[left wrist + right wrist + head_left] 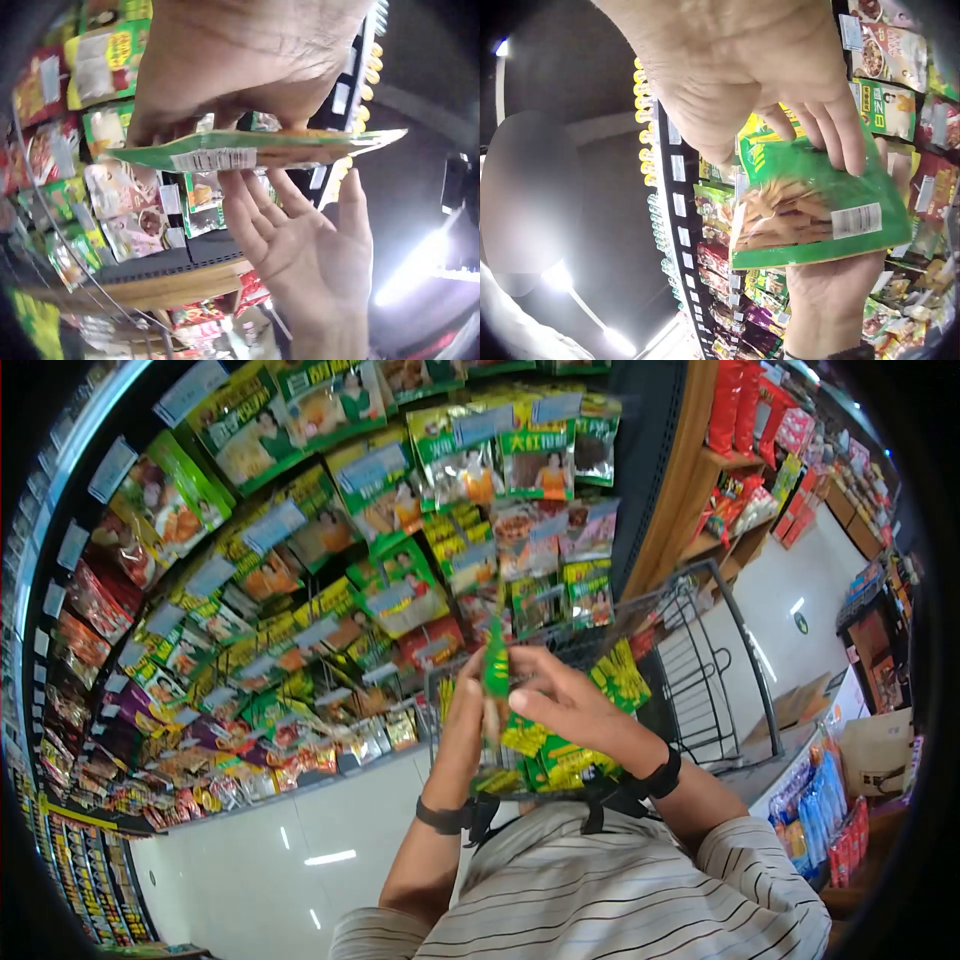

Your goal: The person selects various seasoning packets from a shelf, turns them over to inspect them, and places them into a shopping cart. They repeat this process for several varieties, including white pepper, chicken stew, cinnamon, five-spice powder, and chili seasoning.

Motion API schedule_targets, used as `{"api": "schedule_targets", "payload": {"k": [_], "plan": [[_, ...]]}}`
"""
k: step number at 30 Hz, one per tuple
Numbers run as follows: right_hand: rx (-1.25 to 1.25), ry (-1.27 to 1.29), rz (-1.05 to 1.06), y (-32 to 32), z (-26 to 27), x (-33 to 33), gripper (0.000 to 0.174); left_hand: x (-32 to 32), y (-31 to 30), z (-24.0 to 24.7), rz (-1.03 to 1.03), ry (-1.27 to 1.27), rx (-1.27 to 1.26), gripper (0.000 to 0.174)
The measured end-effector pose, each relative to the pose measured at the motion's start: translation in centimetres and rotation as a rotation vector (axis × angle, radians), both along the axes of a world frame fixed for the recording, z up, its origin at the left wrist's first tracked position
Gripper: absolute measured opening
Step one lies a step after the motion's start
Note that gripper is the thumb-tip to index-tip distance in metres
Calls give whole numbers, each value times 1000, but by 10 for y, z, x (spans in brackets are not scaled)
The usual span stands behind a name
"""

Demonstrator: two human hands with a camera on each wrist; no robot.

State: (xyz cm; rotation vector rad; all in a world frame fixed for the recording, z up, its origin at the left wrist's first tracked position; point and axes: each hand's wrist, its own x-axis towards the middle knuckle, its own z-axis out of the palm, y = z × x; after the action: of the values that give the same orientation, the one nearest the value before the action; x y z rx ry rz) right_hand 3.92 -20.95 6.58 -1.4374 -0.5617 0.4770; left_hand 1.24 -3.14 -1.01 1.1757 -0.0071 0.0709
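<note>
The biggest thing is the rack (330, 565), curving across the left and top of the head view, with rows of hanging bags. Pale price tags (275, 525) stand out in front of the rows and cover parts of the bags behind them. White floor (235, 860) spreads below the rack and again on the far right.

The wire cart (746, 657) stands between the person and the rack's nearer rows. Right of the rack is a wooden shelf (732, 460) with red bags (737, 410) on it. Nearer, beyond the cart's right side, a tan box (877, 748) sits just above blue packs (820, 805) and red ones.

The person's striped shirt (620, 890) fills the bottom of the head view. The right hand (575, 705) and left hand (462, 720) are raised over the cart, partly hiding the green and yellow bags (570, 760) inside it.

Between the hands is the green packet (497, 660), turned edge-on to the head view. The left hand grips it, fingers round its edge; the right hand has its fingers apart and loosely extended, touching the packet. The right wrist view shows a clear window with brown strips inside, and a white barcode label (857, 220) near one end.

A dark band (445, 818) circles the left wrist, another (658, 772) the right.
</note>
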Motion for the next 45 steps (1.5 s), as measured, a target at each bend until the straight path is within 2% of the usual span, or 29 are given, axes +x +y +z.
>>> {"api": "schedule_targets", "payload": {"k": [1, 4, 6, 8, 10, 12, 15, 19, 22, 26, 33, 40, 45], "plan": [[38, 1, -4, 1, 2, 3, 55, 1, 0, 13, 30, -69, 239, 70], [106, 7, -24, 2, -3, 11, 48, 9, 5, 20, 211, -241, 842, 76], [96, -16, -54, 2, -8, 22, 43, 15, 2, 25, 251, -247, 800, 79], [109, 144, -107, -3, -2, 25, 34, 20, 5, 28, 282, -259, 725, 79], [140, 248, -128, -7, -4, 32, 32, 25, 12, 41, 299, -199, 505, 70], [178, 276, -136, -10, -1, 34, 29, 32, 29, 49, 250, -119, 339, 65], [255, 286, -75, -12, -4, 41, 30, 37, 46, 56, 14, 74, 88, 53], [269, 333, 2, -8, -8, 51, 33, 33, 37, 67, -2, 62, 35, 30], [268, 285, 7, -1, -13, 63, 35, 43, 44, 57, 65, 20, 35, 26], [138, 233, -10, 2, -10, 86, 36, 46, 53, 65, 202, -35, 54, 27], [111, 59, -39, 16, 28, 128, 47, 51, 94, 61, 389, -90, 157, 28], [144, -187, 4, 77, 77, 178, 66, 62, 120, 58, 403, -116, 157, 29], [167, -200, -68, 121, 97, 216, 63, 58, 123, 58, 402, -64, 168, 31]]}}
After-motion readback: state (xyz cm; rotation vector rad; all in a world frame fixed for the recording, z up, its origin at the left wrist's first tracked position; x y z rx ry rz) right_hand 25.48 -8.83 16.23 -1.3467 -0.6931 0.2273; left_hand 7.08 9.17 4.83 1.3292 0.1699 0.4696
